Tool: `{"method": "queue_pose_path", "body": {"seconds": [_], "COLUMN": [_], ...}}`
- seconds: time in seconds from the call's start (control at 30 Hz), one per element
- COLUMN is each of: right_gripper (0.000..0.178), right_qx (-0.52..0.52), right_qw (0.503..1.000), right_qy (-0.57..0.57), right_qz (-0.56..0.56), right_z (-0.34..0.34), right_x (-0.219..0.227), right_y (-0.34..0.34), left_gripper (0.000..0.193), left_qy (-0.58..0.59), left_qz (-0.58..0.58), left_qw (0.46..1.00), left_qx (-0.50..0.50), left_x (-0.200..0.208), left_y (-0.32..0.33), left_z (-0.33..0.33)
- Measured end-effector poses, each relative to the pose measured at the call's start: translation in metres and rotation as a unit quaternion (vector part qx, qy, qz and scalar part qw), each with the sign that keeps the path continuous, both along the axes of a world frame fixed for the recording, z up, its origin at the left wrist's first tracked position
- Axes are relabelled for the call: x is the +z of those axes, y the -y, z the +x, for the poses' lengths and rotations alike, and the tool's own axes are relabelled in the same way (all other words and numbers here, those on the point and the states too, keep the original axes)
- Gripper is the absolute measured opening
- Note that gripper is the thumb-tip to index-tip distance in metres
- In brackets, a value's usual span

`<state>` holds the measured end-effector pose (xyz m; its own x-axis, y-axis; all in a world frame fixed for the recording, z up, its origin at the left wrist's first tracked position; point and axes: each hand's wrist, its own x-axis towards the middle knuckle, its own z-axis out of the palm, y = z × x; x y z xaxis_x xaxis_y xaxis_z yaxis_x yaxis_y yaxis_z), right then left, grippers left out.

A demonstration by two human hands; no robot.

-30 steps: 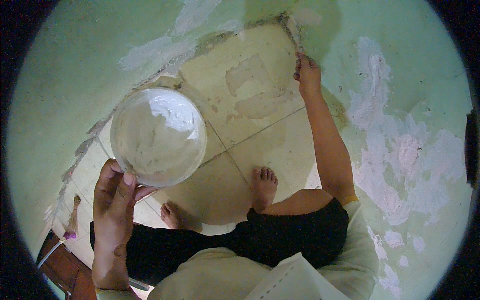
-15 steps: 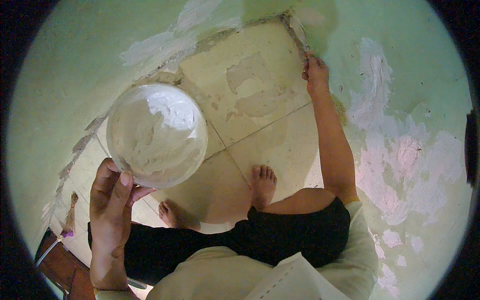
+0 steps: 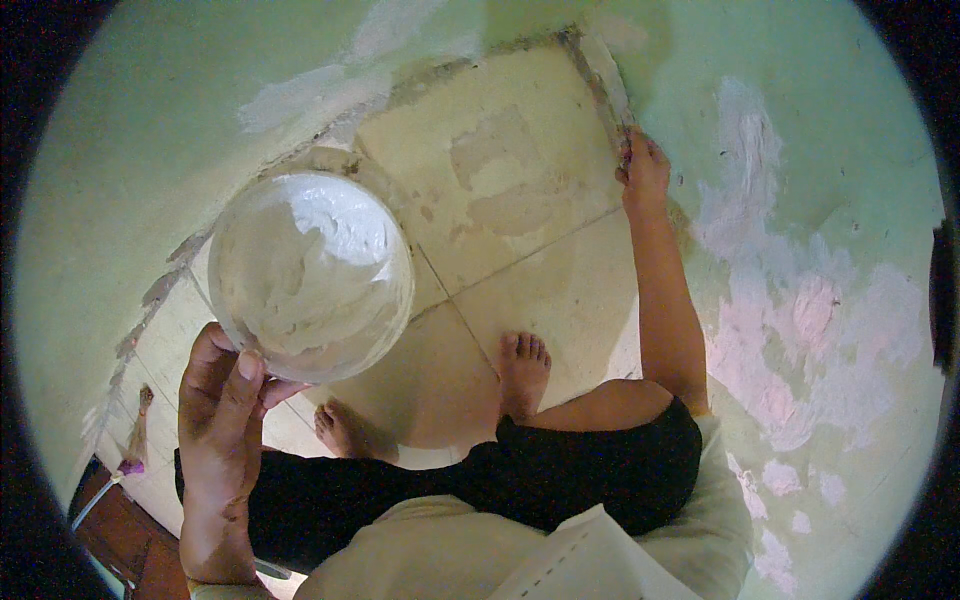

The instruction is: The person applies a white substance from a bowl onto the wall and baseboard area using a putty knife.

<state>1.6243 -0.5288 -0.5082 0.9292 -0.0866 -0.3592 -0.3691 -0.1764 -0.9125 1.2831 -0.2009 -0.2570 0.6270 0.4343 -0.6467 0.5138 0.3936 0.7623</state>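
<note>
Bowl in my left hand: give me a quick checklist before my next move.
1. Left hand gripping the bowl at its near rim: ok, thumb at the edge.
2. Pale paste in the bowl: ok, present.
3. What the right hand grips: cannot tell, too unclear at the base of the wall.
4. Right foot apart from the right hand: ok, well back from it.
5. Pale wall patches dry: cannot tell.
</note>
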Motion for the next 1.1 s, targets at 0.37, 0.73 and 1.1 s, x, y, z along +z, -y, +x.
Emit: {"method": "queue_pose_path", "body": {"seconds": [0.37,0.73,1.1], "right_gripper": [0.025,0.029,0.027], "right_qx": [0.07,0.021,-0.019], "right_qw": [0.995,1.0,1.0], "right_qy": [0.012,-0.006,0.013], "right_qz": [-0.067,-0.016,-0.009], "right_z": [0.017,-0.032,-0.048], "right_x": [0.014,0.046,0.051], "right_y": [-0.033,-0.03,-0.022], "left_gripper": [0.022,0.022,0.051], "left_qy": [0.033,0.019,-0.013], "left_qz": [0.003,0.015,0.01], "left_qw": [0.999,0.999,1.0], "left_qx": [0.017,0.027,0.011], "left_x": [0.003,0.001,-0.004], "left_y": [0.006,0.001,-0.008], "left_z": [0.013,0.008,-0.006]}}
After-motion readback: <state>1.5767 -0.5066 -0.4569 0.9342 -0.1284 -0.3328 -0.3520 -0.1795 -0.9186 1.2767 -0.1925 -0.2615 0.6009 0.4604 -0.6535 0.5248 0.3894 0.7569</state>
